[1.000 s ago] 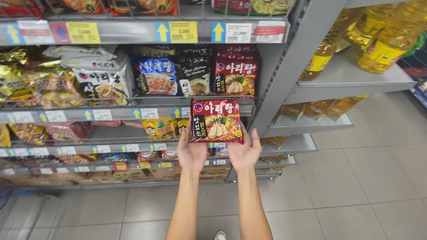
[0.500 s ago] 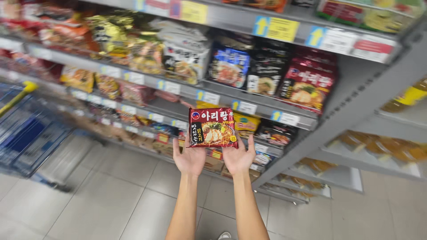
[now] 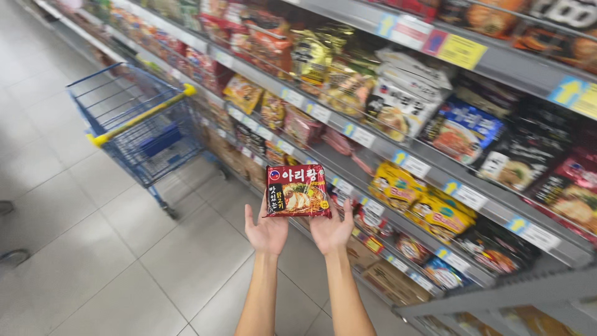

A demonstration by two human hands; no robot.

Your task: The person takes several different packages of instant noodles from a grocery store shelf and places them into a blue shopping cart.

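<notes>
1. Both hands up in front of the shelves, holding one red noodle pack between them; pack is off the shelf, in the air, nowhere near set down

2. Left hand cups the pack's lower left edge, fingers spread & curled up behind it; right hand does the same at the lower right. Grip looks light, palms facing up

3. Progress, as I judge it: pack picked & in hand. Blue shopping cart w/ yellow handle stands well apart to the left, looks empty as far as I can see, so the pack isn't in it yet

4. Shelves run diagonally across the right side, grey metal, w/ small white & blue price tags along each edge

5. Yellow tag on the top rail, blue arrow tag further right

6. Packs by place: white bags upper middle, blue bag beside them, black packs right of that, yellow packs one shelf lower, just right of the hands

7. Floor pale grey tile
</notes>
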